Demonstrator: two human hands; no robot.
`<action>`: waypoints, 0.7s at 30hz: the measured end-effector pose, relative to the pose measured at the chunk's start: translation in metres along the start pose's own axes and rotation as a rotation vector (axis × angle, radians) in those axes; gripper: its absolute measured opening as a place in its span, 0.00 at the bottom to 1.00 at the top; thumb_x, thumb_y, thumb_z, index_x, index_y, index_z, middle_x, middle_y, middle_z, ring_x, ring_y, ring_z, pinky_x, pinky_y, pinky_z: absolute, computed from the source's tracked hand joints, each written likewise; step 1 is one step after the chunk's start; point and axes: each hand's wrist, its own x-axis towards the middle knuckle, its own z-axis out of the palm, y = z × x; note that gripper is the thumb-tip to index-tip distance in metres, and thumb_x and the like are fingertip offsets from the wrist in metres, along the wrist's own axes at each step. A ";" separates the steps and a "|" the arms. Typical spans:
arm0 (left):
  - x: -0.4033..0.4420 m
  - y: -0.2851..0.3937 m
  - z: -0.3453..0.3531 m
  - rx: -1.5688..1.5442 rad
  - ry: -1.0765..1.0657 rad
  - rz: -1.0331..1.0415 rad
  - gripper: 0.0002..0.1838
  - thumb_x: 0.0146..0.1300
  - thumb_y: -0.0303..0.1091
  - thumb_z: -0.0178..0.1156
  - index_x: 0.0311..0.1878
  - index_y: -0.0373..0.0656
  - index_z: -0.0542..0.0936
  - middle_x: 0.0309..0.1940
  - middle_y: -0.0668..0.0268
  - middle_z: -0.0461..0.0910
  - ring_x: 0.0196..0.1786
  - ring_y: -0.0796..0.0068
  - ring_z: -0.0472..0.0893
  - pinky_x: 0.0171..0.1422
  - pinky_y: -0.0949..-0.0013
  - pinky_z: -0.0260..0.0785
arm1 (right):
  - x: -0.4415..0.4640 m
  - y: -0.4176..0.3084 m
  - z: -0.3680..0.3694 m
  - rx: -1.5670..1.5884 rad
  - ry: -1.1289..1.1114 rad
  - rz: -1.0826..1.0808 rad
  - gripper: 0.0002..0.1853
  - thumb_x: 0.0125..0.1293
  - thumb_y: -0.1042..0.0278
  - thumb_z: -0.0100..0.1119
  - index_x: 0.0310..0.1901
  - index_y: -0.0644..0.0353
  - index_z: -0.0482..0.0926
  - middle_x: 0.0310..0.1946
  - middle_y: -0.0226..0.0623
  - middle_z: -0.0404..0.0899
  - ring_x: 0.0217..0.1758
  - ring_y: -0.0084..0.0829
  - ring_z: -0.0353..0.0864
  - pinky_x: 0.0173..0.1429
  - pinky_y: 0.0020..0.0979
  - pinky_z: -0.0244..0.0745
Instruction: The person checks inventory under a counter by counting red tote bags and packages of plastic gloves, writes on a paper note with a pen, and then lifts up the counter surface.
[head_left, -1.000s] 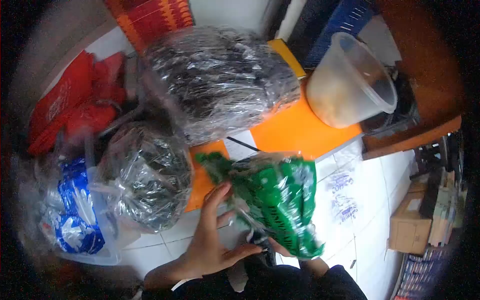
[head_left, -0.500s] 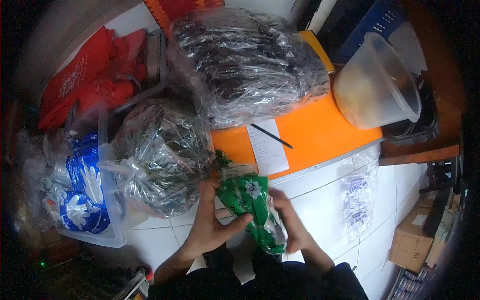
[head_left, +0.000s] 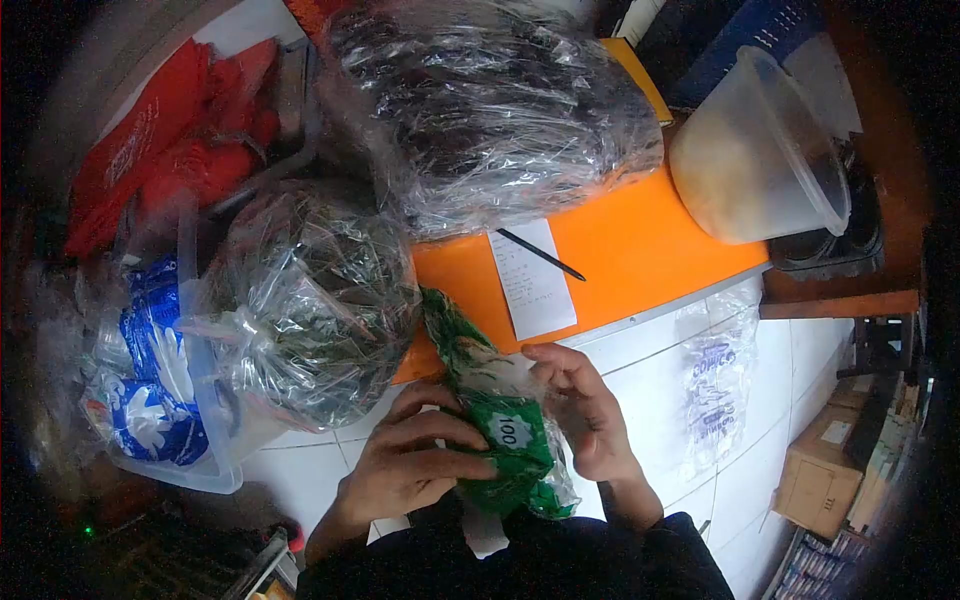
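While the left hand (head_left: 415, 465) lay with fingers clamped on the green packet (head_left: 505, 435), the right hand (head_left: 590, 415) at its other side, fingers slightly apart, packet below the handwritten note (head_left: 535, 290).

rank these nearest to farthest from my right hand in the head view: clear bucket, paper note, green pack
From the right hand:
1. green pack, just left
2. paper note, ahead, slightly left
3. clear bucket, far ahead, right

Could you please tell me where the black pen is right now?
In the head view, the black pen lies just right of centre, partly across the handwritten note on the orange surface, just below the large plastic-wrapped bundle.
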 end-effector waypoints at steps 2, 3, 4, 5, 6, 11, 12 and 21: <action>0.002 0.005 -0.008 -0.032 -0.038 0.031 0.16 0.28 0.23 0.62 0.27 0.49 0.77 0.31 0.72 0.75 0.43 0.68 0.70 0.50 0.59 0.60 | 0.001 -0.015 0.007 0.053 0.035 0.130 0.25 0.53 0.73 0.53 0.54 0.65 0.59 0.47 0.40 0.64 0.46 0.30 0.67 0.49 0.30 0.60; -0.002 0.007 -0.014 -0.033 -0.096 -0.091 0.15 0.29 0.22 0.62 0.27 0.48 0.77 0.32 0.71 0.75 0.42 0.68 0.70 0.50 0.59 0.60 | 0.002 -0.013 0.006 -0.002 -0.033 0.057 0.22 0.53 0.74 0.52 0.51 0.65 0.62 0.45 0.41 0.66 0.46 0.31 0.67 0.49 0.31 0.61; -0.008 0.010 -0.019 -0.031 -0.155 -0.216 0.14 0.31 0.22 0.62 0.27 0.47 0.77 0.34 0.70 0.74 0.41 0.68 0.71 0.50 0.59 0.60 | 0.003 -0.009 0.006 -0.053 -0.098 -0.016 0.20 0.53 0.75 0.51 0.49 0.65 0.64 0.44 0.42 0.67 0.46 0.33 0.67 0.49 0.32 0.61; -0.011 0.015 -0.023 -0.027 -0.216 -0.346 0.13 0.32 0.22 0.62 0.27 0.46 0.77 0.35 0.68 0.74 0.41 0.68 0.71 0.51 0.59 0.60 | 0.005 -0.005 0.006 -0.101 -0.161 -0.088 0.17 0.53 0.76 0.51 0.47 0.65 0.67 0.42 0.43 0.68 0.46 0.34 0.68 0.49 0.32 0.62; -0.006 0.024 -0.030 -0.003 -0.232 -0.436 0.13 0.36 0.24 0.62 0.30 0.44 0.76 0.34 0.64 0.73 0.36 0.69 0.73 0.46 0.63 0.65 | 0.008 -0.010 0.012 -0.268 -0.190 -0.096 0.13 0.49 0.78 0.54 0.40 0.65 0.72 0.38 0.43 0.71 0.44 0.38 0.69 0.47 0.33 0.64; -0.017 0.038 -0.028 0.245 -0.167 -0.374 0.17 0.38 0.30 0.65 0.36 0.45 0.75 0.29 0.62 0.71 0.26 0.70 0.74 0.29 0.71 0.68 | 0.013 0.004 0.028 -0.043 -0.206 -0.023 0.10 0.50 0.81 0.54 0.36 0.65 0.72 0.35 0.38 0.71 0.42 0.30 0.70 0.45 0.26 0.65; -0.023 0.033 -0.028 0.250 -0.108 -0.345 0.17 0.38 0.30 0.65 0.36 0.45 0.75 0.28 0.62 0.72 0.26 0.70 0.74 0.29 0.70 0.68 | 0.014 0.009 0.028 0.118 -0.178 0.027 0.09 0.51 0.82 0.53 0.36 0.65 0.72 0.35 0.37 0.70 0.42 0.28 0.70 0.45 0.24 0.65; -0.033 0.023 -0.028 0.243 -0.078 -0.210 0.18 0.35 0.31 0.66 0.35 0.48 0.77 0.27 0.62 0.74 0.26 0.71 0.74 0.31 0.70 0.69 | 0.002 0.007 0.015 0.258 -0.005 0.150 0.10 0.53 0.85 0.48 0.39 0.65 0.69 0.36 0.35 0.70 0.40 0.22 0.71 0.42 0.23 0.67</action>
